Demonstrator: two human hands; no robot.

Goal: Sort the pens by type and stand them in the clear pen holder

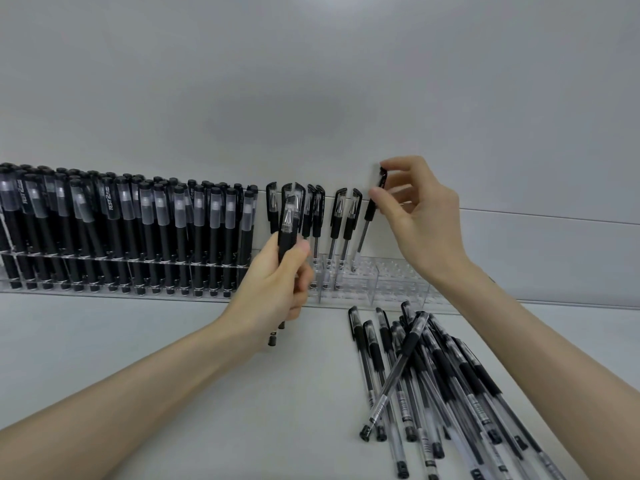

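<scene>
A long clear pen holder [391, 282] stands against the wall. Its left part is packed with several upright black-barrelled pens [138, 230]. Further right, several clear-barrelled gel pens [332, 216] with black caps stand in it. My left hand [277, 285] grips a small bunch of gel pens [289, 223], caps up, in front of the holder. My right hand [415, 213] pinches one gel pen [372, 206] by its cap, with its lower end down in a slot of the holder's right part. A pile of loose gel pens [433, 372] lies on the table at the right.
The white table [207, 358] runs up to a pale wall [311, 81] just behind the holder. The rightmost slots of the holder hold no pens.
</scene>
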